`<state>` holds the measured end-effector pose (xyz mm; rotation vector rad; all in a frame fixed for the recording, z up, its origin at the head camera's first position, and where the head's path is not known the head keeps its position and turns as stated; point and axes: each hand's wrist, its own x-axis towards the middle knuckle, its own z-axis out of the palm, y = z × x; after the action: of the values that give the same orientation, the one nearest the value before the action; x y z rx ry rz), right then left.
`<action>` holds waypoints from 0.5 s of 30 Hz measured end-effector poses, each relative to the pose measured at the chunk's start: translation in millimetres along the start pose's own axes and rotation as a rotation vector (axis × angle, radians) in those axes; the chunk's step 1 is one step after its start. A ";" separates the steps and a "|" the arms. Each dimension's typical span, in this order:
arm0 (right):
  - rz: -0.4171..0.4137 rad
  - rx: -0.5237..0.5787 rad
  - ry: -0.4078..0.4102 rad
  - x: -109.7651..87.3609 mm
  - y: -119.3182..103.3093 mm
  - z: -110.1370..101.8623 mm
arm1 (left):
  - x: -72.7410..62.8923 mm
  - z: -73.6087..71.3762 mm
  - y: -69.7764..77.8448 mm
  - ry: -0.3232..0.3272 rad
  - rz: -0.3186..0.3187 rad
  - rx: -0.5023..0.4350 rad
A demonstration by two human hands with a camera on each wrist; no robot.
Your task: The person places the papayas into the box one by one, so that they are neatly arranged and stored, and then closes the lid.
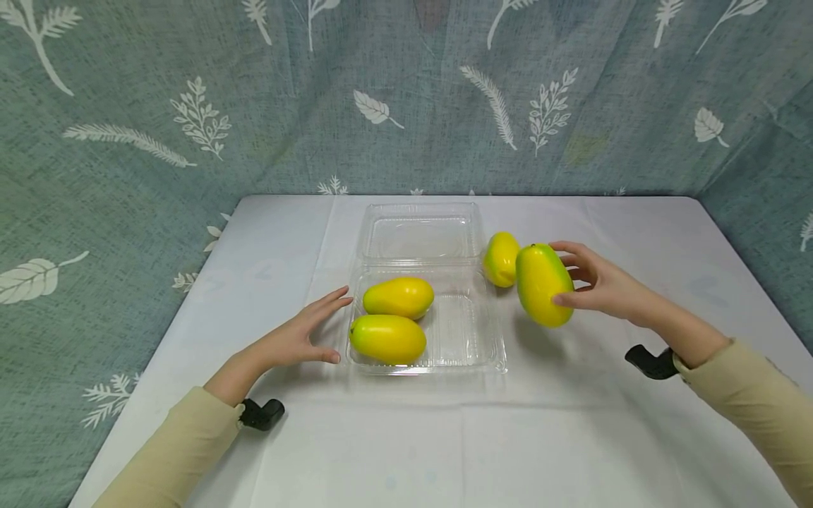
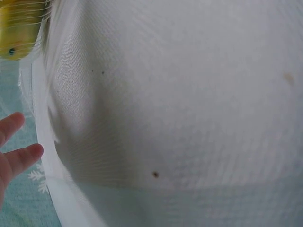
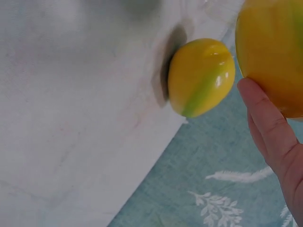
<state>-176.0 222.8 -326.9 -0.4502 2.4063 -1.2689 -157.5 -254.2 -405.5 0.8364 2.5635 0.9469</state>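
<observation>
My right hand (image 1: pixel 597 282) grips a yellow-green mango (image 1: pixel 543 286) between thumb and fingers, held above the table to the right of a clear plastic clamshell box (image 1: pixel 460 331). The box lies open with its lid (image 1: pixel 422 236) folded back. Two mangoes lie sideways in its left part, one behind (image 1: pixel 399 298) and one in front (image 1: pixel 387 340). Beside the box's left wall is my left hand (image 1: pixel 301 335), fingers spread and holding nothing. Another mango (image 1: pixel 502 259) rests on the table by the box's back right, just behind the held one; the right wrist view shows it too (image 3: pixel 201 78).
A white cloth covers the table (image 1: pixel 406 444). Behind it and at the sides hangs a blue-green curtain (image 1: pixel 406 99) with white leaf prints. Black wrist mounts (image 1: pixel 262 414) sit at both sleeve cuffs.
</observation>
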 end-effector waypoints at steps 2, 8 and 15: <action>-0.008 -0.001 -0.005 0.7 -2.7 0.2 | -0.1 -0.2 0.5 0.000 0.000 0.003; -0.028 -0.031 -0.015 4.3 -9.8 2.4 | -0.4 -0.5 1.4 0.000 -0.003 0.004; -0.061 -0.042 -0.043 10.7 -17.6 6.3 | -0.3 -0.2 1.0 0.002 0.001 -0.003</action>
<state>-180.7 203.9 -317.4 -0.5607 2.4039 -1.2233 -156.9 -253.9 -404.7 0.8357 2.5630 0.9528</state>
